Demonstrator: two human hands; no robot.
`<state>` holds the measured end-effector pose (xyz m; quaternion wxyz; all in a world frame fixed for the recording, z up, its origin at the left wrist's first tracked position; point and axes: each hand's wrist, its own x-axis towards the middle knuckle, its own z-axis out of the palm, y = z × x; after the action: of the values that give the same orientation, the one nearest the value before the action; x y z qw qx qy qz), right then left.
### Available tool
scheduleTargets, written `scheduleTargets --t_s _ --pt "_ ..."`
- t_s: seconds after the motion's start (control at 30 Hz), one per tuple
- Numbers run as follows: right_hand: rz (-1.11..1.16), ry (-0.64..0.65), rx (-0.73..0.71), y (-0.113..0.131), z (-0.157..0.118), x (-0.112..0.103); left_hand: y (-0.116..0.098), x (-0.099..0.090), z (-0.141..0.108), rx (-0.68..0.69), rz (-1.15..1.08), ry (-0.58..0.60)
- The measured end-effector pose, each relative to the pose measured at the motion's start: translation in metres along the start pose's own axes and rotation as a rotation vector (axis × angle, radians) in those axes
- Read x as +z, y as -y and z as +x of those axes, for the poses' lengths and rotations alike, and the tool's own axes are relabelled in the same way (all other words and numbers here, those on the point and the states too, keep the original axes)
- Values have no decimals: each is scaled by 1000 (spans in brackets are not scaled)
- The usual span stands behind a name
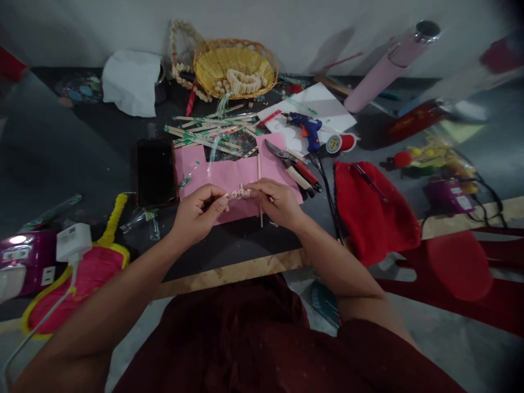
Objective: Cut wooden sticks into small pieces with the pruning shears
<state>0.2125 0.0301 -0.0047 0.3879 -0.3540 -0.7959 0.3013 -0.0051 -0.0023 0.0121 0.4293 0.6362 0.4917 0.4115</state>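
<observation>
Between my hands, over a pink sheet [196, 158], is a short string of small pale wooden pieces [240, 193]. My left hand [200, 210] pinches its left end between thumb and forefinger. The fingers of my right hand [278, 202] are closed at its right end. A single wooden chopstick [259, 164] lies on the pink sheet, passing under my right fingers. Just beyond my right hand rest pruning shears [286, 158] and pliers with red and black handles [307, 174].
A bundle of chopsticks [208, 131] lies behind the sheet, with a yellow basket [204, 68] at the wall. A phone [155, 172] is left. To the right are a blue glue gun [307, 128], red thread spool [347, 143], red cloth [372, 218] and pink bottle [376, 82].
</observation>
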Motion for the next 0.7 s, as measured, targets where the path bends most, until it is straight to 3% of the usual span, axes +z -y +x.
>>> scheduleTargets --t_s 0.47,0.57,0.7 --pt "16 117 -129 6 -3 12 0 7 -1 -16 178 125" --pt "-63 143 -104 6 -2 7 0 7 -1 -18 205 115" --pt "-323 52 13 -3 0 -5 2 5 0 -44 177 29"
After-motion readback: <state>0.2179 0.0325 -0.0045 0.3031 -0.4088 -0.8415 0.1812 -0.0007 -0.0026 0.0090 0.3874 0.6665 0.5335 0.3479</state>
